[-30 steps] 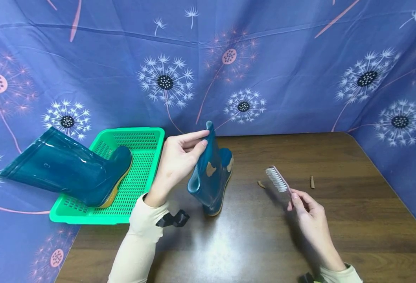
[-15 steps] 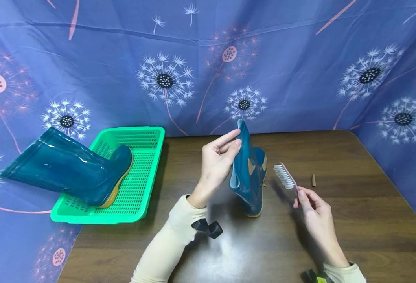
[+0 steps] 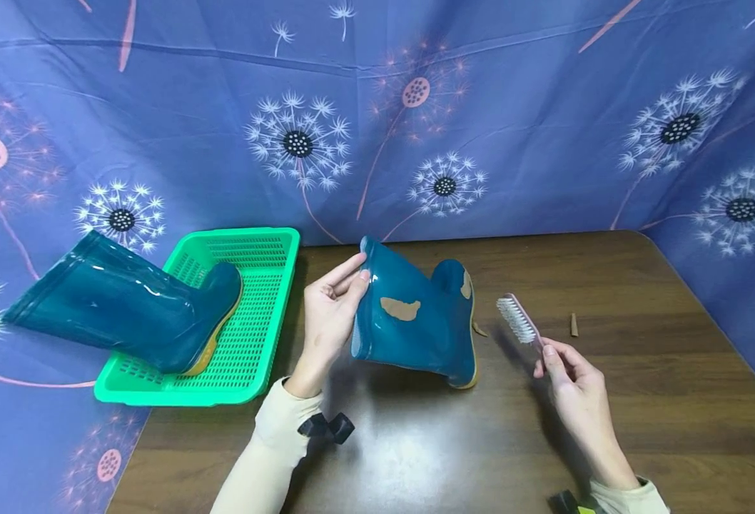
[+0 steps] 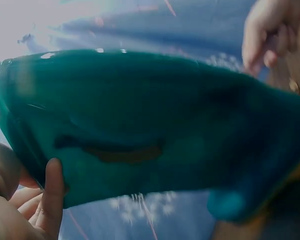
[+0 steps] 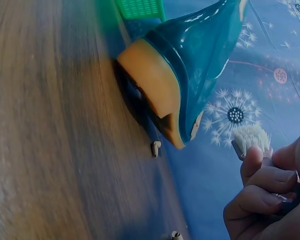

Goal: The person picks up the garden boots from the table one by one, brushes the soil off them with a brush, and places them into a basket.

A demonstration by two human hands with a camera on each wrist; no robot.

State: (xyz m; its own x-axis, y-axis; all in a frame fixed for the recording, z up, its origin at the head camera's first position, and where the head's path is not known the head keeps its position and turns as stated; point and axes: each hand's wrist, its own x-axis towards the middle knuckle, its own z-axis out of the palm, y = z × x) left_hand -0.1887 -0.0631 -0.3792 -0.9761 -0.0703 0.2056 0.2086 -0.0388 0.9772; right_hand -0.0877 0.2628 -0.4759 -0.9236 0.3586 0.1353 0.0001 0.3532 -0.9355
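My left hand pinches the top rim of a teal rubber boot, which is tilted over the table with its side showing. A tan patch marks the boot's shaft and another is near its toe or heel; I cannot tell which. In the left wrist view the fingers lie against the shaft's edge. My right hand holds a white-bristled brush by its handle, to the right of the boot and apart from it. The right wrist view shows the boot's yellowish sole and the brush bristles.
At the left a second teal boot lies in a green basket, its shaft over the side. One small brown piece lies beyond the brush on the wooden table, another beside the boot's sole. A patterned blue cloth hangs behind.
My left hand moved the boot right, then its upper end back left, turning its patched side more into view. The right hand with the brush shifted slightly right.
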